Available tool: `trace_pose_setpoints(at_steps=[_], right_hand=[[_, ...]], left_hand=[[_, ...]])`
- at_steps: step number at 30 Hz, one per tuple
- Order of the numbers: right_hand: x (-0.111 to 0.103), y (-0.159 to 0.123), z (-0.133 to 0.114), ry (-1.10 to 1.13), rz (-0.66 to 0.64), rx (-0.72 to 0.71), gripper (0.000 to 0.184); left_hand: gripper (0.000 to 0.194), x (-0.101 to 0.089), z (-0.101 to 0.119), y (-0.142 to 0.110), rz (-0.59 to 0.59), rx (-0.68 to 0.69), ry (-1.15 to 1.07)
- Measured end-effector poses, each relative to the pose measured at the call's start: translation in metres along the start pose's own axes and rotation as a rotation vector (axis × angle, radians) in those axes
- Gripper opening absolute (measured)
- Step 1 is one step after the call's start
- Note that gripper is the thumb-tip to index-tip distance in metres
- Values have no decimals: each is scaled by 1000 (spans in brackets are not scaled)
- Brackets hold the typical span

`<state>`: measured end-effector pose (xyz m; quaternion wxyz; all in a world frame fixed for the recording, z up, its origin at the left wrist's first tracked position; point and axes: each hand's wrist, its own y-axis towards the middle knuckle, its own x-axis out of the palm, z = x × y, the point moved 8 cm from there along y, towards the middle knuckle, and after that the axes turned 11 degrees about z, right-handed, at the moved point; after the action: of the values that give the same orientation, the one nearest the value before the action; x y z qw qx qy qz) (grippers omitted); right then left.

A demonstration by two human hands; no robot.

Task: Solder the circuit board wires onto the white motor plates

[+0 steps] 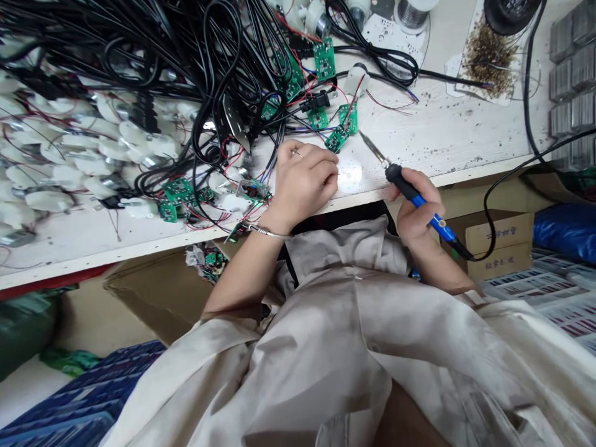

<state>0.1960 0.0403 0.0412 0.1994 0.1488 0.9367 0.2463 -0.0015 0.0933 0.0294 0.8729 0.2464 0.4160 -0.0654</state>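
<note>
My right hand is closed around the blue and black handle of a soldering iron. The iron's bare metal tip points up and left, a little above the white bench and apart from the circuit boards. My left hand rests at the bench's front edge with its fingers curled in; what they hold, if anything, is hidden. Just beyond those fingers lie small green circuit boards with red and blue wires. A pale round disc lies on the bench between my hands.
Black cables and white plastic motor units are heaped at the left. A solder spool stands at the back, beside brown residue on a white sheet. The iron's cord loops at the right. Cardboard boxes sit below the bench.
</note>
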Motion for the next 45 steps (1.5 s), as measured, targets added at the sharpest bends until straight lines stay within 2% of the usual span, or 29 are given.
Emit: trace_pose_setpoints(at_steps=[3, 7, 10, 13, 27, 34, 45], right_hand=[[-7, -1, 0, 139, 100, -12, 55], [-6, -2, 8, 75, 155, 84, 32], [-7, -3, 14, 50, 201, 176, 23], [-6, -4, 15, 29, 208, 208, 24], [5, 5, 1, -100, 68, 74, 30], [3, 4, 4, -70, 83, 117, 26], [5, 6, 1, -103, 32, 73, 29]], left_hand=[[12, 5, -3, -1, -18, -16, -8], [11, 6, -6, -1, -35, -27, -18], [12, 4, -6, 0, -37, -30, -21], [12, 3, -6, 1, -32, -42, -14], [13, 1, -6, 2, -39, -82, -10], [12, 2, -6, 3, -45, -91, -18], [12, 2, -5, 3, -47, -67, -2]])
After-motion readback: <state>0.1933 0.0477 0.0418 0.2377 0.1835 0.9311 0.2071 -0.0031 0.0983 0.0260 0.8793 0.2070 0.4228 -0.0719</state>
